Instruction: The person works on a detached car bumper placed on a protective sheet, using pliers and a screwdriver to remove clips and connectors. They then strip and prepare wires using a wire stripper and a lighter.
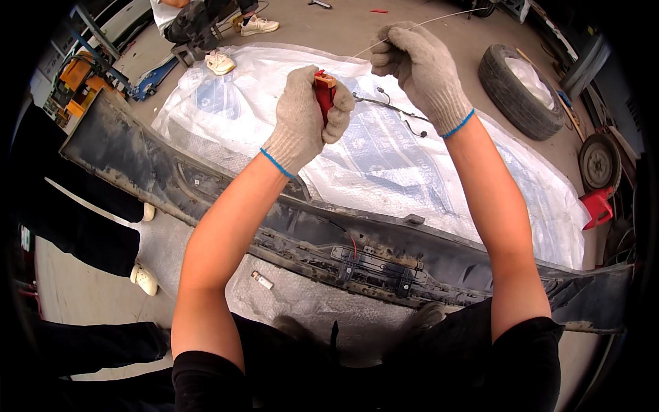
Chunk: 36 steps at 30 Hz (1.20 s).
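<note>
My left hand (295, 117), in a grey knit glove with a blue cuff edge, is closed around a small red device with an orange end (325, 96); its exact kind does not show. My right hand (425, 72), gloved the same way, is raised to the right of it. Its fingers pinch a thin pale strand (446, 16), which runs off to the upper right and also reaches down toward the red device. Whether the strand touches the device, I cannot tell. Below both hands lies a long dark car bumper (439, 240), its inner side up, dusty and scuffed.
White plastic sheeting (384, 165) covers the floor beyond the bumper, with a black wiring harness (388, 106) on it. A tyre (518, 93) and a red container (597, 207) are at right. A small white object (261, 280) lies nearby. Other people's legs (89, 220) are at left.
</note>
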{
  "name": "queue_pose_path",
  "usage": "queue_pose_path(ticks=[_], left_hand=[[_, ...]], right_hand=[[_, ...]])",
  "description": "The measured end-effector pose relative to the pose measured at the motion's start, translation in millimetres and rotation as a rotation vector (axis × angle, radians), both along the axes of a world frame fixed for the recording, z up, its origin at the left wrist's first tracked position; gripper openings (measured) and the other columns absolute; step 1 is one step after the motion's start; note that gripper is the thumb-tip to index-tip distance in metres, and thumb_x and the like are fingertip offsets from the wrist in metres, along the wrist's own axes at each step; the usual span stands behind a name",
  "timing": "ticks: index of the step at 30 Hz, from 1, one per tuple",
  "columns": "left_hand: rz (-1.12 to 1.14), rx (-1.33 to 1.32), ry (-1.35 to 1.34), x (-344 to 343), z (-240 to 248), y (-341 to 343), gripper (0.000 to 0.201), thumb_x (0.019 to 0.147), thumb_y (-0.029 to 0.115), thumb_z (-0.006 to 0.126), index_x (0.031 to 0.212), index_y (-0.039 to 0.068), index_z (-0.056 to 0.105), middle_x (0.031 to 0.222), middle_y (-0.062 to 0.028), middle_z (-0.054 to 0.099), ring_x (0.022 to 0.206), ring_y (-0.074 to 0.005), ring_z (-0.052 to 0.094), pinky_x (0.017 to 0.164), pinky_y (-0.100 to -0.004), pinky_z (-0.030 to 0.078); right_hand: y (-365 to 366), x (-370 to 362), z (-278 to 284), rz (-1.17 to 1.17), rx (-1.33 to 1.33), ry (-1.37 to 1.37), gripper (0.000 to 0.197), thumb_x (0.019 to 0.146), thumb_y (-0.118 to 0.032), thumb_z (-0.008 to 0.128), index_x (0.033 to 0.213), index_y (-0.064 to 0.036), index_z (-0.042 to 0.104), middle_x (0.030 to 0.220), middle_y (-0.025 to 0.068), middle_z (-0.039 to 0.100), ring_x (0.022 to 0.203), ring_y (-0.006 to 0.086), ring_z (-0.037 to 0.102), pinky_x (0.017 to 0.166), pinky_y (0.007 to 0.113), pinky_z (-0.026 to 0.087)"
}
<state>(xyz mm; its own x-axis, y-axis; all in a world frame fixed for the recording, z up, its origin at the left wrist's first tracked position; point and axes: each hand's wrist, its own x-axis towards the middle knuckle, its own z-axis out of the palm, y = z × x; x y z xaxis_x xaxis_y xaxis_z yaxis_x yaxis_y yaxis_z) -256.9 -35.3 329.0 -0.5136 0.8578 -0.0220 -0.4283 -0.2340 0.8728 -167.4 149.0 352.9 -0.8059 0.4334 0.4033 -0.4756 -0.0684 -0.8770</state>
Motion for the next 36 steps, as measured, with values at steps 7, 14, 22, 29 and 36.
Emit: queue_pose_path(ticks=[7,14,22,29,36], left_hand=[[0.013,0.0,-0.019,-1,-1,-1,0.051,0.095,0.049,0.035,0.069,0.008,0.051,0.056,-0.0029,0.043,0.044,-0.0146,0.035,0.039,-0.0283,0.023],[0.012,-0.004,-0.02,-3,-2,0,0.053,0.096,0.049,0.033,0.069,0.008,0.051,0.055,-0.0036,0.043,0.044,-0.0152,0.034,0.038,-0.0286,0.023],[-0.024,0.009,-0.006,-3,-3,-1,0.051,0.096,0.048,0.033,0.069,0.008,0.049,0.055,-0.0038,0.042,0.044,-0.015,0.033,0.038,-0.0292,0.023],[-0.031,0.031,-0.001,-4,-6,-1,0.052,0.095,0.049,0.033,0.068,0.008,0.05,0.055,-0.0041,0.043,0.044,-0.0152,0.034,0.038,-0.0292,0.023],[-0.056,0.055,-0.01,-8,-10,1,0.053,0.095,0.049,0.034,0.067,0.007,0.051,0.054,-0.0045,0.043,0.043,-0.0158,0.034,0.038,-0.0298,0.025]], right_hand=[[1,-2,-2,0.035,-0.006,-0.011,0.027,0.098,-0.019,0.058,0.107,0.0065,0.063,0.092,0.0168,0.069,0.08,0.0246,0.069,0.073,0.037,0.059],[2,-4,-6,0.04,-0.028,-0.012,0.027,0.1,-0.02,0.058,0.109,0.0053,0.063,0.092,0.0155,0.07,0.079,0.0229,0.07,0.071,0.037,0.06],[4,-6,-11,0.072,-0.057,-0.01,0.026,0.1,-0.019,0.057,0.107,0.0051,0.062,0.092,0.0155,0.07,0.077,0.0225,0.07,0.068,0.036,0.061],[7,-7,-13,0.087,-0.068,-0.019,0.026,0.1,-0.019,0.057,0.108,0.0048,0.063,0.092,0.0157,0.07,0.077,0.0221,0.07,0.069,0.036,0.061],[6,-7,-13,0.102,-0.067,-0.021,0.025,0.1,-0.019,0.057,0.107,0.0044,0.063,0.093,0.0154,0.07,0.078,0.0217,0.07,0.069,0.036,0.061]])
